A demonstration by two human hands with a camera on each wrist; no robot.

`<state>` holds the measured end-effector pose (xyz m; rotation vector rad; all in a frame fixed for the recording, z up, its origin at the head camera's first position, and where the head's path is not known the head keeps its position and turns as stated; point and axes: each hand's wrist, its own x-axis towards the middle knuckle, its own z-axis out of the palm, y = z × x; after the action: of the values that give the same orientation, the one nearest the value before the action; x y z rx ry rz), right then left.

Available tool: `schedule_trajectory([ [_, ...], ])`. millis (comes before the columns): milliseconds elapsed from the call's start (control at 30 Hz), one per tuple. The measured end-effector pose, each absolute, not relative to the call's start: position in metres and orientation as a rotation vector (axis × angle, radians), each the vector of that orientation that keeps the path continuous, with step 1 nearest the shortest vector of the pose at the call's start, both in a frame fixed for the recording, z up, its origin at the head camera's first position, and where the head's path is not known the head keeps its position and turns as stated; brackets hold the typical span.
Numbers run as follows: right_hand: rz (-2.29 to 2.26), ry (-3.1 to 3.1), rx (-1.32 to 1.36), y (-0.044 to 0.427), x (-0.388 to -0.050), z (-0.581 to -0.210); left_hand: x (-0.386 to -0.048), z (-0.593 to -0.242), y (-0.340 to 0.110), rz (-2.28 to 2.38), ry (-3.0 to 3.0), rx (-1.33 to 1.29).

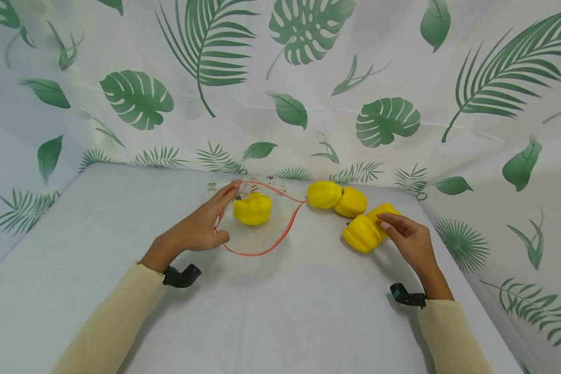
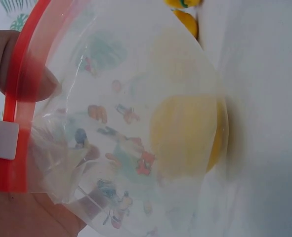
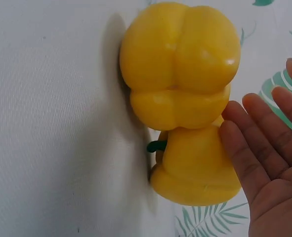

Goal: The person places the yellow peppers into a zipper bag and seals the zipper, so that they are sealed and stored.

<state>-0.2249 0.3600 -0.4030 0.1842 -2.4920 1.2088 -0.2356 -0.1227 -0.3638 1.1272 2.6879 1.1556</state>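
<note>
My left hand (image 1: 194, 226) holds the mouth of a clear zip bag (image 1: 262, 254) with a red rim, thumb near its front edge and fingers at its back edge. A yellow bell pepper (image 1: 252, 209) sits inside the bag; through the printed plastic it appears as a blurred pepper (image 2: 183, 136). My right hand (image 1: 411, 244) is at two more peppers on the right, the nearer pepper (image 1: 362, 234) and the partly hidden pepper (image 1: 384, 209). In the right wrist view its fingers (image 3: 257, 143) extend beside the pepper with a green stem (image 3: 197, 165); contact is unclear.
Two more yellow peppers, the left one (image 1: 324, 195) and the right one (image 1: 351, 201), lie together towards the back of the white table (image 1: 280, 322). A leaf-printed sheet (image 1: 243, 119) rises behind the table and along its sides.
</note>
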Motion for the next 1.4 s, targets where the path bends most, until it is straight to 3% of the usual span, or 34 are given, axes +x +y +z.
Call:
schedule_trajectory([
  [800,1.234,-2.811,0.346,0.346,-0.23,-0.405,-0.235,-0.364,-0.123,1.174,2.662,1.084],
  [1400,1.363,-2.895,0.325,0.334,-0.232,-0.414,-0.234,-0.363,-0.122,1.154,2.666,1.095],
])
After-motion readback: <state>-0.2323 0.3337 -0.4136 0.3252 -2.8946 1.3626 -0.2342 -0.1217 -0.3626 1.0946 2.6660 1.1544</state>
